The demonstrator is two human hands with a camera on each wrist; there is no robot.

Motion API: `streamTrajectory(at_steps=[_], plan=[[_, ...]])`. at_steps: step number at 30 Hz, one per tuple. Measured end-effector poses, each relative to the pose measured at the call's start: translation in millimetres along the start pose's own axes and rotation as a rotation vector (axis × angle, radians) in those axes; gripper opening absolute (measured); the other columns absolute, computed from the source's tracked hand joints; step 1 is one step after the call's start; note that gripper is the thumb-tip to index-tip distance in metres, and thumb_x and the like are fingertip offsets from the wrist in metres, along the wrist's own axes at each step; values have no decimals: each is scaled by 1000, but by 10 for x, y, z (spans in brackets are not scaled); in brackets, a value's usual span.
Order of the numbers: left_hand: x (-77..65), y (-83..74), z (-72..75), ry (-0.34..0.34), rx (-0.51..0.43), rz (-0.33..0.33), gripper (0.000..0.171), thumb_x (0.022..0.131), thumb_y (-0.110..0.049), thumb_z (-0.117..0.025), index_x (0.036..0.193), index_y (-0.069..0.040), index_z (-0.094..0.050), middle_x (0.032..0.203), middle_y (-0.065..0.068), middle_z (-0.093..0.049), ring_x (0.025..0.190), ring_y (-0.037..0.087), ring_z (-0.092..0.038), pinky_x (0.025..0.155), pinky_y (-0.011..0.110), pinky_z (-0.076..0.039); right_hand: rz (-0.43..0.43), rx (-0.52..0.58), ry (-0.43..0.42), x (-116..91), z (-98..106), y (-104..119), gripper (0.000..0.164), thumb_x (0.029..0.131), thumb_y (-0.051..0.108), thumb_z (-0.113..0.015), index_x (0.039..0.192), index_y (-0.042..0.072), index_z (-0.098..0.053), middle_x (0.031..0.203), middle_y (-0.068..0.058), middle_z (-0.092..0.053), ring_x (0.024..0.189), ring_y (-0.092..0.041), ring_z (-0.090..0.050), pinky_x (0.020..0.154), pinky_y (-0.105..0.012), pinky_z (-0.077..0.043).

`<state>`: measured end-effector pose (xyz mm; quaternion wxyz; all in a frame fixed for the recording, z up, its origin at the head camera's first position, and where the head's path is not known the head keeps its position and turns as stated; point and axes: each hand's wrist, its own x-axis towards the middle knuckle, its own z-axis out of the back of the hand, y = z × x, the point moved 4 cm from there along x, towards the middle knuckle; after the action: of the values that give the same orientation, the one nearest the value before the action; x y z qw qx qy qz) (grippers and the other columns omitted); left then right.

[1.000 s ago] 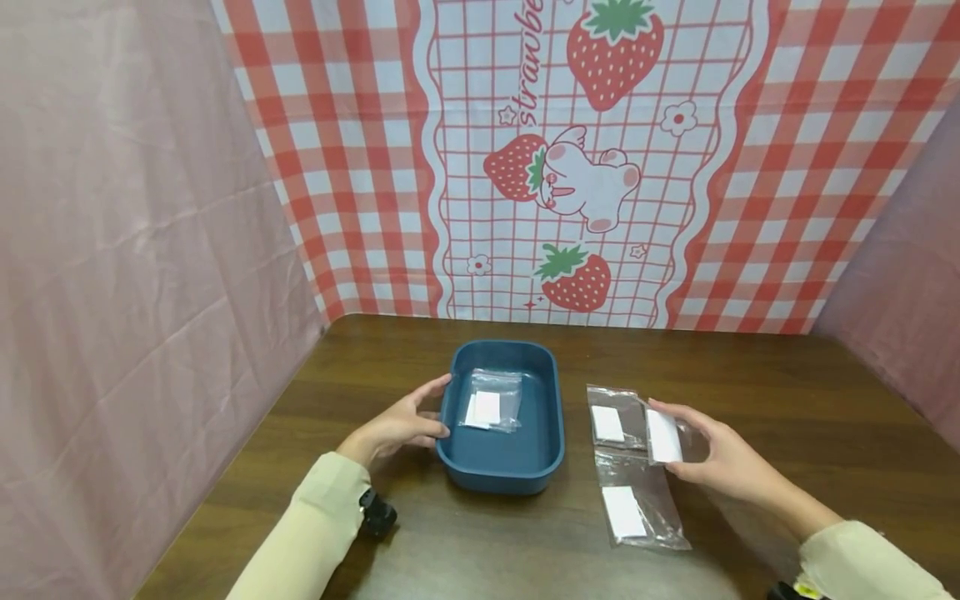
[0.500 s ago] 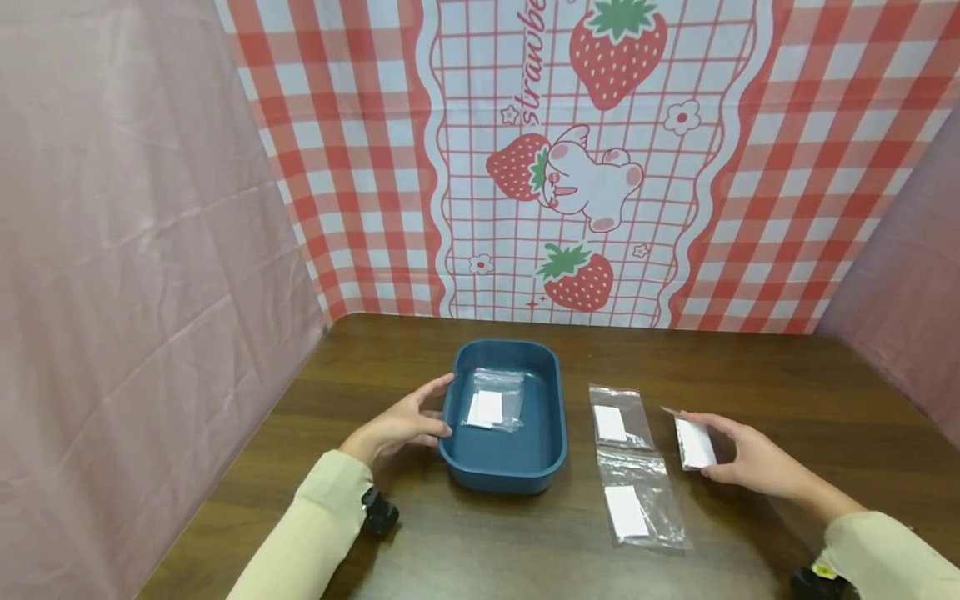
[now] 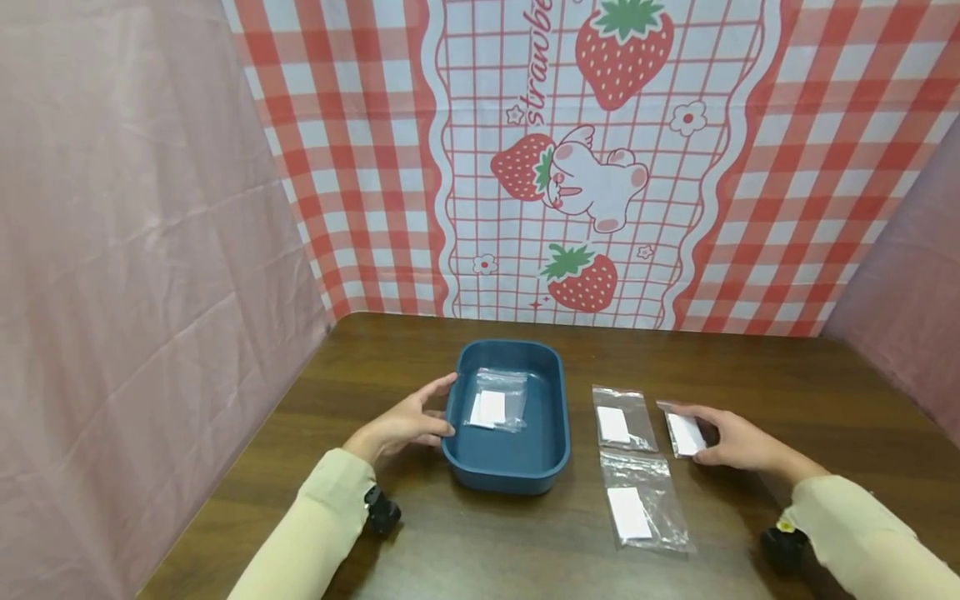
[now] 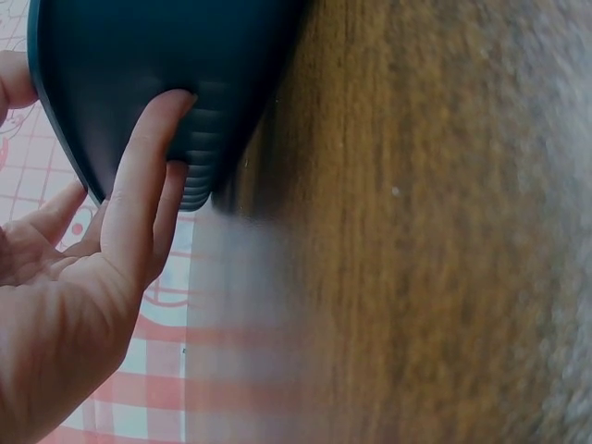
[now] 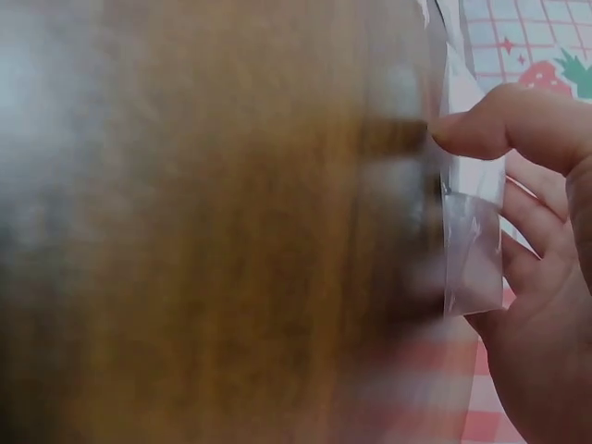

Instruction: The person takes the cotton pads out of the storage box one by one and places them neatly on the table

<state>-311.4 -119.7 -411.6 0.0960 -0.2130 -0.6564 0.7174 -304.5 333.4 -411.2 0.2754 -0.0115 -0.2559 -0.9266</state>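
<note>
A dark blue bin stands on the table, with clear zip bags holding white cards inside it. Against its left outer wall rest the extended fingers of my left hand; the left wrist view shows fingertips touching the dark side. To the right, my right hand pinches a small clear zip bag with a white card, low over the table. In the right wrist view the thumb lies on one side of the plastic bag, the other fingers behind it.
Between the bin and my right hand, two more zip bags with white cards lie flat: the farther bag and the nearer bag. A checked strawberry cloth hangs behind the brown table; a pink curtain hangs at left.
The right hand has carried its zip bag off the two lying bags, to the right, then slightly back left and lower. The left hand stays at the bin.
</note>
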Motion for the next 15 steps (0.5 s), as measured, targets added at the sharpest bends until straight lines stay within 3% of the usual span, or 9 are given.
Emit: streamTrajectory(at_steps=[6, 15], plan=[[1, -2, 4, -6, 9, 6, 86, 76, 10, -64, 148, -19, -26, 144, 18, -27, 114, 37, -49, 71, 40, -54, -40, 13, 56, 58, 5, -57, 64, 70, 14, -77, 125, -6, -52, 121, -28, -52, 100, -31, -50, 76, -41, -44], [-12, -13, 2, -3, 14, 1, 88, 75, 9, -65, 148, -19, -25, 146, 16, -25, 115, 38, -48, 71, 40, -54, -30, 46, 94, 82, -11, -83, 65, 72, 17, -76, 127, -5, -50, 127, -32, -44, 110, -42, -44, 83, -53, -41]])
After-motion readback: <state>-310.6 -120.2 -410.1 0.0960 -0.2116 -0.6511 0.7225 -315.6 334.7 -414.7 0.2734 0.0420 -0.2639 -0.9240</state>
